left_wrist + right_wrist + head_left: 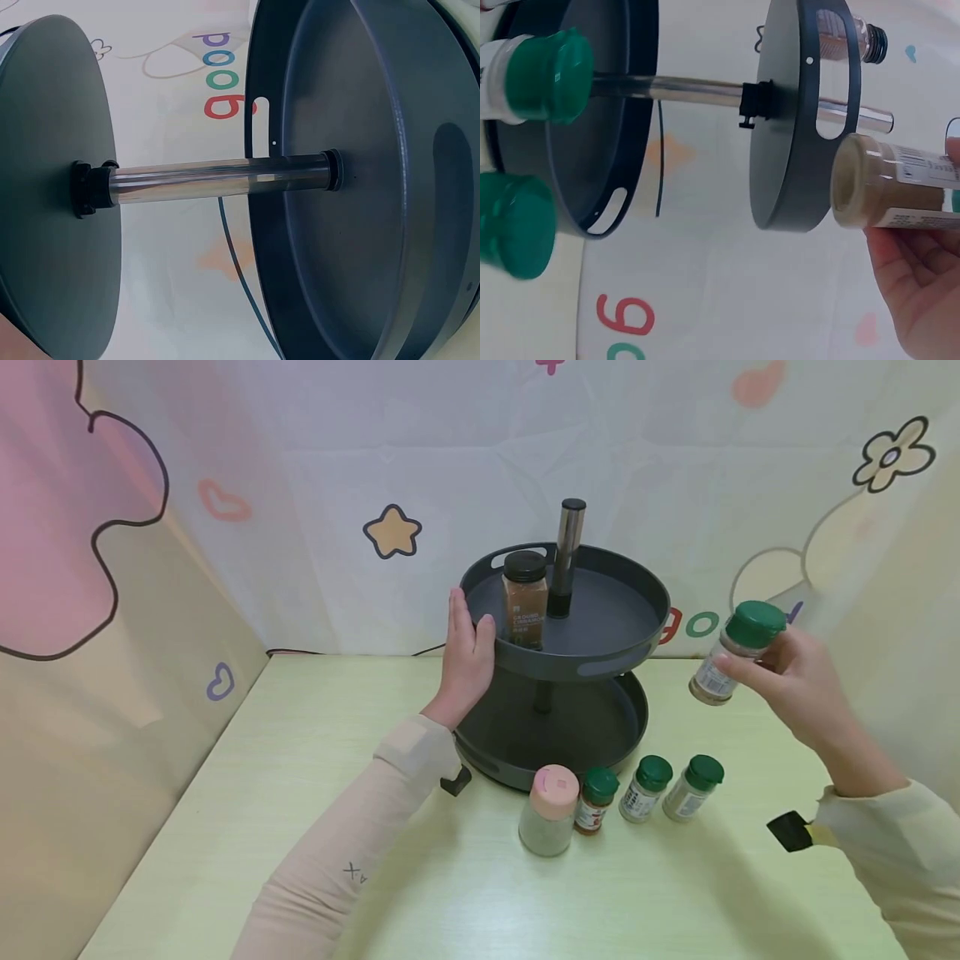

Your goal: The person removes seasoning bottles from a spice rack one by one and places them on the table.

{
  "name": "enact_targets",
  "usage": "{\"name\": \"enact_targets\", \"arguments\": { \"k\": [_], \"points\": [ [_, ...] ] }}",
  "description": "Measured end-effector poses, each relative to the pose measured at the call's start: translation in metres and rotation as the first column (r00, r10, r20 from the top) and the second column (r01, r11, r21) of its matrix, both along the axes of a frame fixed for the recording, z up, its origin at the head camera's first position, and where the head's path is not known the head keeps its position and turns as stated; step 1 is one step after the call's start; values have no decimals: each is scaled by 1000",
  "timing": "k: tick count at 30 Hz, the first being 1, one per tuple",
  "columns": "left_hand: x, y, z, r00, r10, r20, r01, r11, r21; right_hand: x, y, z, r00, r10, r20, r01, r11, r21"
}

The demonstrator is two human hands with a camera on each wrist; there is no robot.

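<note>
A dark two-tier turntable rack [622, 662] stands at the back of the table, with a metal post through its middle. On its upper tray stands a black-capped jar of ground cinnamon [524, 602]. My left hand [468, 664] rests against the left side of the upper tray, fingers straight and pointing up. To the right of the rack, my right hand [806, 685] holds a green-capped spice jar [738, 652] in the air, tilted, between thumb and fingers. In the right wrist view this spice jar [900, 184] shows brown contents and a white label.
In front of the rack stand a glass jar with a pink lid [550, 810] and three more green-capped jars, the nearest to it a reddish one [595, 802]. The lower tray [551, 735] sits just behind them. A patterned cloth [300, 527] hangs behind the table.
</note>
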State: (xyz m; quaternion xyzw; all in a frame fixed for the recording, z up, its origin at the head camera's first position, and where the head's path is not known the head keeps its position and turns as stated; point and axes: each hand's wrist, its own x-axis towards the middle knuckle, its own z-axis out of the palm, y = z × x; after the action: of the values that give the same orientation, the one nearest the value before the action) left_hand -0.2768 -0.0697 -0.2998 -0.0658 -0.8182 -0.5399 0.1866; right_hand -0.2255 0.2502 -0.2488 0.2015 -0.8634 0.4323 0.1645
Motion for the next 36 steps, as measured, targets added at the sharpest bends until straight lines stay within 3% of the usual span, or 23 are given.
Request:
{"name": "enact_targets", "arguments": {
  "k": [5, 12, 28, 36],
  "points": [
    [0, 0, 0, 1000, -1, 2, 1, 1000, 0, 4, 10, -5, 996, -51, 79, 46, 997, 69],
    [0, 0, 0, 1000, -2, 2, 2, 1000, -2, 3, 24, -13, 987, -59, 149, 44, 994, 104],
    [1, 0, 1, 1000, -3, 4, 3, 1000, -15, 2, 59, -33, 976, -41, 215, 0, 983, 186],
    [1, 0, 1, 1000, 4, -3, -4, 1000, -28, 0, 72, -47, 958, -84, 274, 14, 969, 248]
  ]
}}
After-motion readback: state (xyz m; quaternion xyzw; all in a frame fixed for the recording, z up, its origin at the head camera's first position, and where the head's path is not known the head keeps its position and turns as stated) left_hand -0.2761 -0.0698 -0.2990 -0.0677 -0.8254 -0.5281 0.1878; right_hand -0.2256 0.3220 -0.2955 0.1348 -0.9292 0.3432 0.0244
